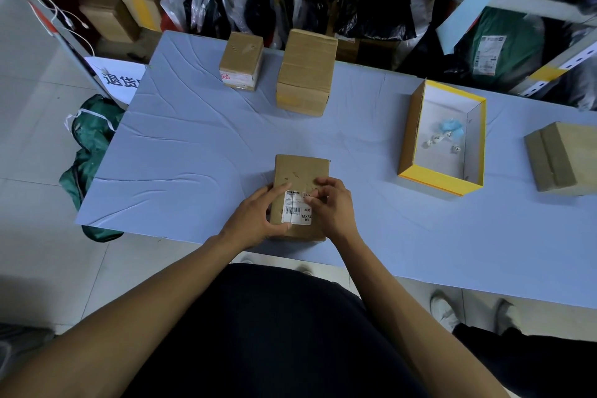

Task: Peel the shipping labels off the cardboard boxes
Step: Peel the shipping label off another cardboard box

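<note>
A small cardboard box [298, 173] lies near the table's front edge, with a white shipping label [295, 212] stuck on its top. My left hand [258, 216] grips the box's left side, thumb against the near edge. My right hand [332, 203] rests on the label's upper right corner, fingertips pinched there; whether the corner is lifted I cannot tell. Two more cardboard boxes stand at the back: a small one [241, 60] with a label on its front face, and a taller one [305, 71]. Another box [563, 158] sits at the far right.
An open yellow-rimmed box [416, 126] with crumpled scraps inside stands right of centre on the light blue table [181, 145]. Shelves of parcels and bags line the back. A green bag [92, 139] lies on the floor at left. Another person's shoes [444, 312] show at lower right.
</note>
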The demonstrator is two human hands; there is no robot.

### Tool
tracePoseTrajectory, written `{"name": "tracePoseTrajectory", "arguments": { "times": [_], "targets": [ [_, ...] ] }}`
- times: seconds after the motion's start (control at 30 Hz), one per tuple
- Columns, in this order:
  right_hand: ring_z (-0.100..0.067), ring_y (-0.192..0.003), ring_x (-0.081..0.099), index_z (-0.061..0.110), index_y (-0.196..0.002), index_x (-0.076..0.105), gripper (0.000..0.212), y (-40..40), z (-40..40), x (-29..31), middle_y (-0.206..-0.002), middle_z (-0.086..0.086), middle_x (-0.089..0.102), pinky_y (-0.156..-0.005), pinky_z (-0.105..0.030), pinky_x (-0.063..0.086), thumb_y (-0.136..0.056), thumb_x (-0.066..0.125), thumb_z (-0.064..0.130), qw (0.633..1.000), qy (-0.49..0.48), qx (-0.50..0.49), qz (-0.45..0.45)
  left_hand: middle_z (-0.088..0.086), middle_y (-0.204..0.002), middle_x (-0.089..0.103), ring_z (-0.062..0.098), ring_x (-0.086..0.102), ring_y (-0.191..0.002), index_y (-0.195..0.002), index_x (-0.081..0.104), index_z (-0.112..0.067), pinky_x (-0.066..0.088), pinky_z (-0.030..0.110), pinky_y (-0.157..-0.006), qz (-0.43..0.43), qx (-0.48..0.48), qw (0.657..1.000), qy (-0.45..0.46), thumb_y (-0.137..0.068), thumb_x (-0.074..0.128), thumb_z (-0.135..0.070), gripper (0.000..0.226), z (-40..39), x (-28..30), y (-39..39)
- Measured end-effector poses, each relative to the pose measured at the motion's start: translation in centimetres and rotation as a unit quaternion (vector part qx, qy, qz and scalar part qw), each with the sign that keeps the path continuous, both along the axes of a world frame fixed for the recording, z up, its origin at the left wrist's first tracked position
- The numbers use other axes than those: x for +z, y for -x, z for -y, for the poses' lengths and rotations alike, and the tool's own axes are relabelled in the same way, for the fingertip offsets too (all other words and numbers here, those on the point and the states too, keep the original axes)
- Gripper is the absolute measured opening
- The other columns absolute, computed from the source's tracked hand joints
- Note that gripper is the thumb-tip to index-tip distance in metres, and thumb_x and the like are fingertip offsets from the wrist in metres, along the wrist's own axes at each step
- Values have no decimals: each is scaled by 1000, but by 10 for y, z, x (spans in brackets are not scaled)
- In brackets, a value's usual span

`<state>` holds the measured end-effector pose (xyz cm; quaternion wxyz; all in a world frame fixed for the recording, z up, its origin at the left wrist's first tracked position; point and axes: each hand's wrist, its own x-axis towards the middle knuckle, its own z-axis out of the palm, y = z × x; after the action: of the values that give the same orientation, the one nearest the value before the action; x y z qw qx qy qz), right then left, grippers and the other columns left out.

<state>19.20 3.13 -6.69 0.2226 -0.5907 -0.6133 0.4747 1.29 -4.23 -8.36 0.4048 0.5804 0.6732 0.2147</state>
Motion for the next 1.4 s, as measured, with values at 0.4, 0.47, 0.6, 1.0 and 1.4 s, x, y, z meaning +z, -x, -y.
{"name": "tracePoseTrajectory", "arguments": {
  "times": [0.4,0.47,0.6,1.0,1.4],
  "targets": [
    [-23,-115,53,25,-58,60,29,1,-2,7,-114,10,52,-93,-38,49,-81,72,11,1000,20,-1,-5,-9,-151,38,9,52,-112,-145,31,-46,53,22,-87,7,4,1000,-2,-77,78,-39,84,0,0,0],
    [-20,-113,54,24,-59,60,29,0,-2,9,-115,8,52,-89,-31,49,-81,72,10,1000,24,1,-10,-9,-151,38,9,52,-112,-145,31,-46,53,22,-87,8,4,1000,-2,-77,78,-40,84,1,0,0],
    [-18,-110,57,25,-58,59,32,0,-1,13,-116,5,54,-86,-28,48,-81,73,8,1000,24,-2,-15,-11,-148,40,8,53,-109,-145,30,-49,52,21,-87,17,8,1000,2,-76,78,-40,84,1,0,0],
    [-26,-100,64,24,-66,54,29,2,1,18,-119,-9,61,-72,-24,48,-82,71,6,997,54,-36,-45,-10,-148,40,8,52,-108,-146,29,-47,50,19,-86,4,3,1000,0,-77,78,-40,85,1,-1,0],
    [-17,-93,63,13,-62,58,25,4,-2,23,-124,5,54,-64,-20,50,-83,71,7,995,91,-35,-28,-11,-149,39,3,48,-106,-146,29,-47,41,6,-80,-5,-2,1000,-11,-78,77,-38,84,1,-1,-1]
  ]
}}
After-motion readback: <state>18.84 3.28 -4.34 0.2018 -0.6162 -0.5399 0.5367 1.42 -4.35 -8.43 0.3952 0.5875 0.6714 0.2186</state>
